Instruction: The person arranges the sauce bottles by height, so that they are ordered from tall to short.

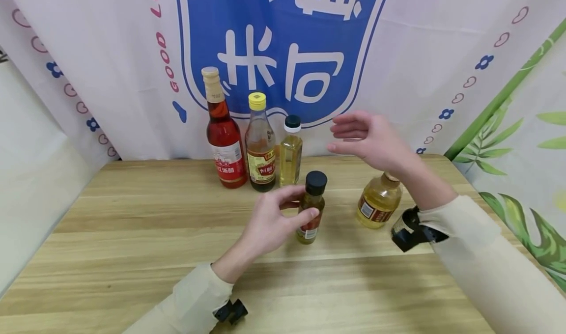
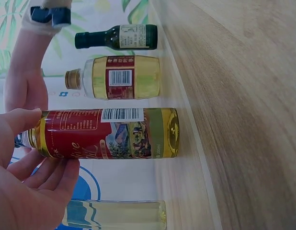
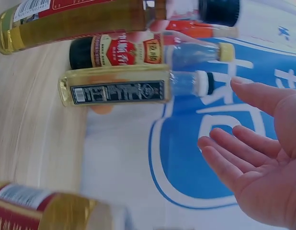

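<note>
My left hand [image 1: 276, 221] grips a small glass oil bottle [image 1: 315, 201] with a black cap and a red label, thumb on one side and fingers on the other. In the left wrist view the oil bottle [image 2: 109, 133] is upright relative to the table, its barcode and picture label showing. My right hand [image 1: 369, 140] is raised, fingers extended and holding nothing, up and behind a squat oil bottle [image 1: 379, 201] with a cork-coloured cap. A slim bottle of pale yellow oil [image 1: 291, 152], capped in dark green and white, stands behind the gripped one.
Along the table's [image 1: 146, 236] back stand a tall red vinegar bottle [image 1: 225, 137] and a yellow-capped bottle [image 1: 261, 147]. A dark green bottle [image 2: 117, 37] stands beyond the squat one, largely hidden by my right wrist in the head view. A printed curtain [image 1: 132, 39] hangs behind.
</note>
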Demonstrator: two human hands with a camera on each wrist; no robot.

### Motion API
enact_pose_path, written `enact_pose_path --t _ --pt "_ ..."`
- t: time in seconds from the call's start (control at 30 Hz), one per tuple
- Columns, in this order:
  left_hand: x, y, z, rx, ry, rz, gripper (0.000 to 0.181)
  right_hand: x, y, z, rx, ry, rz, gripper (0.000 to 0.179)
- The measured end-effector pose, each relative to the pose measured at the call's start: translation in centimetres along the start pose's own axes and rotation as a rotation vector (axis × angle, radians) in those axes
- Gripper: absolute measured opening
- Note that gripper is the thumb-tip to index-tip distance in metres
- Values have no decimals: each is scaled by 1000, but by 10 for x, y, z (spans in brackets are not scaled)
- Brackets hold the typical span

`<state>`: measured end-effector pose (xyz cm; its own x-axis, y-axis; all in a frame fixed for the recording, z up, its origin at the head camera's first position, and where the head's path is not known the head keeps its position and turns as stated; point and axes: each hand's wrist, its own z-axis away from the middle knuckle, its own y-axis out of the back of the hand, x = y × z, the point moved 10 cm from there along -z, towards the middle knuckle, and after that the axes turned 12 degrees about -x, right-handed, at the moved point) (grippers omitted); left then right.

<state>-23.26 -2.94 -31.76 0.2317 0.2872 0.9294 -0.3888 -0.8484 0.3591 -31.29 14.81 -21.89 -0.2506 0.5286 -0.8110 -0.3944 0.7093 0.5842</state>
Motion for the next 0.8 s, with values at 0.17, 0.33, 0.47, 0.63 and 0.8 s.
enact_pose_path --t 0.17,0.33,0.47,0.63,0.8 --pt "-1 0 -1 1 -1 5 45 8 15 26 37 -25 -6 63" --pt "-2 -1 0 3 3 6 45 20 28 48 80 -52 11 64" --pt "-2 -1 0 1 8 7 45 30 36 63 119 -60 27 62" --pt "-1 0 0 3 2 11 45 41 42 78 164 -37 22 58" --pt "-1 0 0 2 3 10 45 57 48 92 201 -42 -5 55"
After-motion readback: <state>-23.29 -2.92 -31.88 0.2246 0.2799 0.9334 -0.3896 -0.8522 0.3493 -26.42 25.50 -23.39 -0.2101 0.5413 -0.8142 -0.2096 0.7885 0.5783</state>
